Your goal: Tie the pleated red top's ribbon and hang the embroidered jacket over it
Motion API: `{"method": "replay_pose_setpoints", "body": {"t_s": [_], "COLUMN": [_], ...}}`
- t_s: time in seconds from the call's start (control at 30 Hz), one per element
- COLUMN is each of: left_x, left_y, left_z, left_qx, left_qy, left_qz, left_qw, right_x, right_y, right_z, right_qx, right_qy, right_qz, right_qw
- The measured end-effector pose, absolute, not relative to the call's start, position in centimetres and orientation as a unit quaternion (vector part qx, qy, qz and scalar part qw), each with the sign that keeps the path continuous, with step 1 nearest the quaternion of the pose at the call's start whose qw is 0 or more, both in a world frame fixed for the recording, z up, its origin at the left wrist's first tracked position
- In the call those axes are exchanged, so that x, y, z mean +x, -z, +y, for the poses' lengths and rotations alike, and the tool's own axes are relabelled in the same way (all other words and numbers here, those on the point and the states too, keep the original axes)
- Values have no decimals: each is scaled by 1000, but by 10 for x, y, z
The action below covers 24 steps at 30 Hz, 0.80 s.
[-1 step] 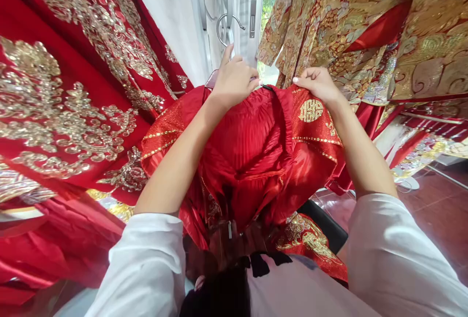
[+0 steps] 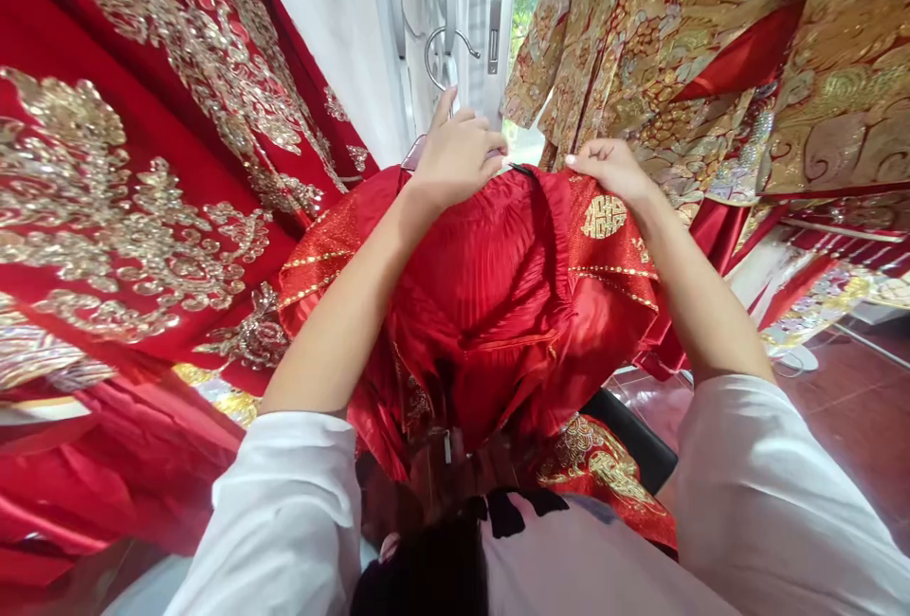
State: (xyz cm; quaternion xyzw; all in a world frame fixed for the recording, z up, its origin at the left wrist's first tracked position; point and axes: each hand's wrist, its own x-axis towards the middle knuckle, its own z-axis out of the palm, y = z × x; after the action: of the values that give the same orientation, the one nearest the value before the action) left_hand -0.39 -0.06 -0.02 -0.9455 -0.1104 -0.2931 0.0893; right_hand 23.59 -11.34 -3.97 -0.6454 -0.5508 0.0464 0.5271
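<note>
I hold a red pleated garment with gold trim and a gold emblem up in front of me. It hangs on a hanger whose metal hook rises just above my left hand. That hand is closed over the garment's top edge at the base of the hook. My right hand is closed too, pinching the top edge of the cloth just above the emblem. The hanger's body is hidden under the fabric.
A red gown with heavy gold and silver embroidery hangs close on the left. Gold embroidered robes hang on the right. Behind the hook is a white window frame with a handle. A black seat edge and red floor tiles lie lower right.
My right hand has shifted slightly left and up, its fingers curling tighter on the cloth edge. The left hand has barely moved.
</note>
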Motion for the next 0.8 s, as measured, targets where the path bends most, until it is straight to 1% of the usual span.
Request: {"method": "replay_pose_setpoints", "body": {"t_s": [0.07,0.13,0.17,0.23,0.3,0.4,0.47,0.57,0.63,0.73,0.8], "left_x": [-17,-40,-55,-87,-119,-149,-156,-153,-150,-148,-147], "left_y": [2,7,10,18,26,37,42,46,44,42,44], "left_z": [-2,-1,1,9,24,48,59,65,67,68,68], "left_qx": [-949,-943,-935,-915,-910,-939,-943,-928,-924,-919,-909], "left_qy": [292,305,317,337,320,253,268,324,333,341,362], "left_qz": [-99,-125,-151,-213,-260,-230,-188,-173,-165,-144,-149], "left_qw": [58,47,51,61,46,-32,-59,-61,-86,-138,-147], "right_x": [236,234,233,230,223,206,196,192,192,188,181], "right_y": [54,67,70,70,64,55,54,55,51,40,33], "right_z": [-107,-110,-114,-123,-131,-136,-133,-122,-112,-96,-86], "right_qx": [-646,-655,-660,-656,-628,-584,-578,-592,-600,-582,-561], "right_qy": [-113,-141,-126,-58,-9,4,35,104,119,73,19], "right_qz": [-552,-556,-563,-589,-635,-708,-723,-708,-702,-709,-711], "right_qw": [515,492,482,469,450,398,377,370,364,391,423]}}
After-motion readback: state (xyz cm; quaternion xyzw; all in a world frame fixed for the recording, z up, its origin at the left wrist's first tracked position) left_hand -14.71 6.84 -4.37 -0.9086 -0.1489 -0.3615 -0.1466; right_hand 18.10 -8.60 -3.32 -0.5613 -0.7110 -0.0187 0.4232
